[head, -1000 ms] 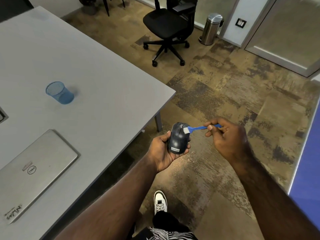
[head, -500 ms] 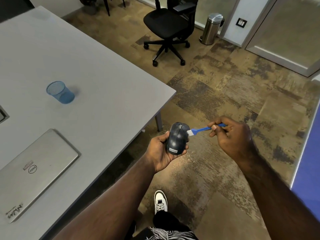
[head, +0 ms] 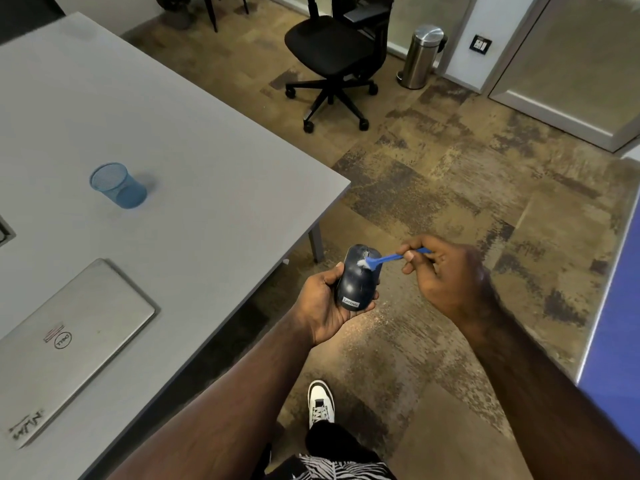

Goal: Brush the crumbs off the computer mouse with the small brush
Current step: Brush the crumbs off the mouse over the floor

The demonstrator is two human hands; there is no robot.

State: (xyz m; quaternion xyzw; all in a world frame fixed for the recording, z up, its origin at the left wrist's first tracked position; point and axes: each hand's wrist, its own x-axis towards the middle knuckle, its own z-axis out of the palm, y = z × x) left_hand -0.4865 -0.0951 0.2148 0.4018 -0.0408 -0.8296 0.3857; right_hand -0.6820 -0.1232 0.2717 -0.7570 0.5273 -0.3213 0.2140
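1. Your left hand [head: 322, 306] cups the mouse [head: 358, 278] from below and from the left, fingers curled round its sides, off the table [head: 207, 140] and over the floor [head: 450, 188], just right of the table's near right edge.
2. The mouse lies top side up. Its long axis runs near to far with a slight lean to the right; the labelled tail points near, toward you, and the wheel end points far.
3. Your right hand [head: 446, 275] pinches the brush [head: 388, 258] by its handle between thumb and fingertips.
4. The brush's long axis runs left to right, nearly level. The white bristles point left and touch the mouse's top near the wheel; the handle end pokes out to the right of your fingers.
5. On the table, well left of the mouse: a blue mesh cup [head: 119, 185] upright, and nearer, a closed laptop [head: 65, 344].
6. On the far floor: an office chair [head: 332, 50] and, to its right, a steel bin [head: 420, 57].
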